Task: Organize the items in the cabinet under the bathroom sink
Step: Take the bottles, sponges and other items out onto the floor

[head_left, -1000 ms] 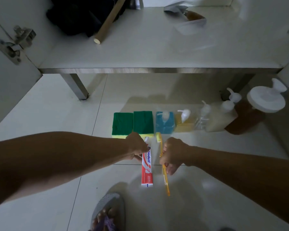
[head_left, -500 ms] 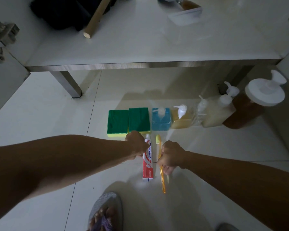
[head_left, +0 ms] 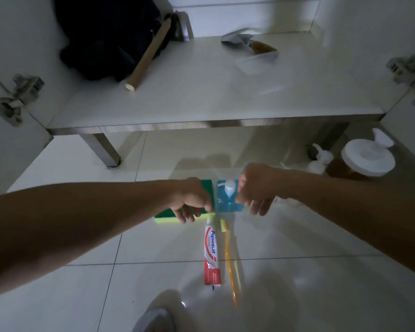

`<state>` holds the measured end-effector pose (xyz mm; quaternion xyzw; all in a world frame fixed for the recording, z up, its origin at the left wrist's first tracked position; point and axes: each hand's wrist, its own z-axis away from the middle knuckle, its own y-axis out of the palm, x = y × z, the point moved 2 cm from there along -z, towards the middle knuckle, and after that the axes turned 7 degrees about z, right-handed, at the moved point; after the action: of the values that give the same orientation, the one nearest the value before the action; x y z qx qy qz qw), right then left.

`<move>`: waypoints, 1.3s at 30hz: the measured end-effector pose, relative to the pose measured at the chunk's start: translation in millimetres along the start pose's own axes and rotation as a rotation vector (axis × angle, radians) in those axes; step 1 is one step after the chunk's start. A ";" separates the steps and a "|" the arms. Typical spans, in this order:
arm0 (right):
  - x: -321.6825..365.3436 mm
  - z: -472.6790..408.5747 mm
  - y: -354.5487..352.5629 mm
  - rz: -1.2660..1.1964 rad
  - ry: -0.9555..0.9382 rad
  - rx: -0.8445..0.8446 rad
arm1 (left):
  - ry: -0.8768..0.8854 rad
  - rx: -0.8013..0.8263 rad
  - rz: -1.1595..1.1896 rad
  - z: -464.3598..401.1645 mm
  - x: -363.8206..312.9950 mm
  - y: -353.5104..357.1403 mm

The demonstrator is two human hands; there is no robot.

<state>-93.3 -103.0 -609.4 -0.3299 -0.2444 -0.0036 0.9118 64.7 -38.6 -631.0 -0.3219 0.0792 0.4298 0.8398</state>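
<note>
Setting: dim bathroom, pale tiled floor [head_left: 297,271]; open cabinet [head_left: 201,99] above it, standing on metal legs, hinges at both sides.
Cabinet shelf: dark bag [head_left: 110,37] back left with a wooden handle [head_left: 149,53] leaning out of it; a silvery pouch [head_left: 240,39] back right. The rest of the shelf looks free, probably to take the sorted items.
Floor row: sponge [head_left: 168,218], blue bottle [head_left: 229,200], pump bottles [head_left: 321,159] and a white-lidded jar [head_left: 367,159] stand side by side in front of the cabinet, seemingly lined up by kind before going in.
Second row: toothpaste [head_left: 211,255] and toothbrush [head_left: 230,259] lie parallel, just apart, heads toward the sponge; nothing grips them.
Left hand [head_left: 192,200]: forearm stretched forward, palm down over the sponge, fingers curled down onto its right end; whether it pinches or only presses, I cannot tell.
Right hand [head_left: 256,188]: forearm in from the right, knuckles up, fingers curled at the blue bottle's right edge, apparently grasping it or its neighbour; contact is hidden.
Judgement: both hands seem to be squaring up the row.
Foreground: a sandal [head_left: 153,319] at the bottom edge.
</note>
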 end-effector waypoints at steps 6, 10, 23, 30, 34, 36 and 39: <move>36.4 37.0 -107.5 0.040 -0.056 -0.149 | 0.114 0.067 -0.107 45.9 -80.8 -92.1; 45.9 40.6 -167.5 -0.021 -0.051 -0.335 | 0.258 -0.098 0.031 62.8 -134.2 -132.4; 15.3 -24.8 -257.9 0.027 0.103 -0.805 | 0.242 -0.297 0.741 -6.2 -203.9 -150.8; -1.8 -50.5 -256.3 -0.256 0.035 -0.716 | 0.270 -0.242 0.832 -18.9 -210.8 -148.9; -6.9 -45.3 -252.6 -0.448 -0.047 -0.669 | 0.363 -0.318 0.901 -16.4 -207.5 -154.7; -7.5 -40.2 -247.4 -0.533 -0.064 -0.693 | 0.400 -0.342 0.928 -14.8 -205.3 -156.6; -7.6 -30.7 -237.0 -0.736 -0.102 -0.745 | 0.432 -0.392 0.967 -14.0 -201.7 -157.9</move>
<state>-126.2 -308.1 -491.1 -0.5238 -0.3702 -0.3941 0.6582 64.2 -249.3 -484.7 -0.4796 0.3064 0.6969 0.4364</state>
